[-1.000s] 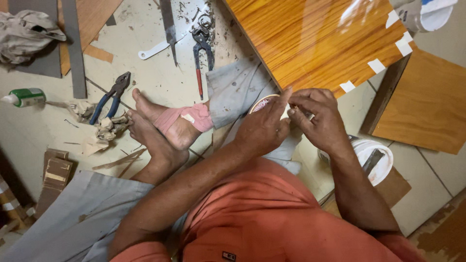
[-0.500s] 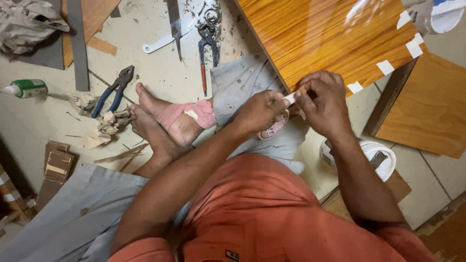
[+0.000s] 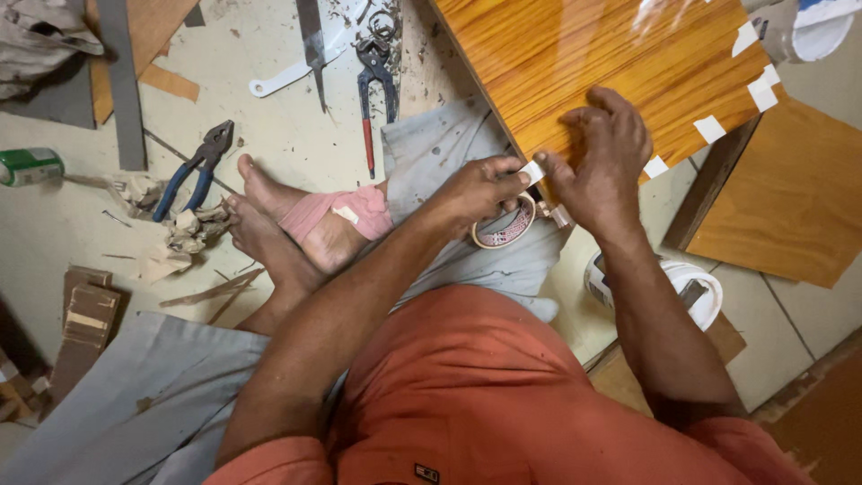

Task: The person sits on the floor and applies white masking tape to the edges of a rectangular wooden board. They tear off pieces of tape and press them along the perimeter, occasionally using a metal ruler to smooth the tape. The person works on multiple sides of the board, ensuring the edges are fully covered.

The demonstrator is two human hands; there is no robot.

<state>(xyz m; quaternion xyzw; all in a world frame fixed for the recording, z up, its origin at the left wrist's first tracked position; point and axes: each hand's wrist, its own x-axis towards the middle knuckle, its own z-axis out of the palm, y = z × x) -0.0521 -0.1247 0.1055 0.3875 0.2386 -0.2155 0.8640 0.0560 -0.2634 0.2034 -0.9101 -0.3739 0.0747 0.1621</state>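
From the head camera, a person in an orange shirt sits on the floor [image 3: 287,126] with crossed legs and looks down at both hands. The left hand [image 3: 480,190] holds a roll of tape [image 3: 505,224] low over the lap, just by the near edge of a big shiny wooden board [image 3: 593,54]. Its grip is closed around the roll, and its thumb and first finger pinch the loose end of a small white piece of tape [image 3: 532,171]. The right hand [image 3: 600,162] rests on the near edge of the board, touching the wood, with its fingers bent and its thumb pushed against the same white piece. Its grip is mostly closed on the tape end, likely so the piece can be pulled tight and stuck down on the edge. More small white tape pieces [image 3: 709,128] already sit along the right edge of the board, near its far right corner, and they seem to hold a thin strip on the side. One foot has a pink bandage [image 3: 337,211] around it. On the floor to the left lie blue pliers [image 3: 193,171], crumpled paper [image 3: 184,229] and a green bottle [image 3: 30,165]. Near the far edge of the floor lie red-handled pliers [image 3: 373,99]. A white tub [image 3: 709,301] stands by the right arm, close enough to reach.
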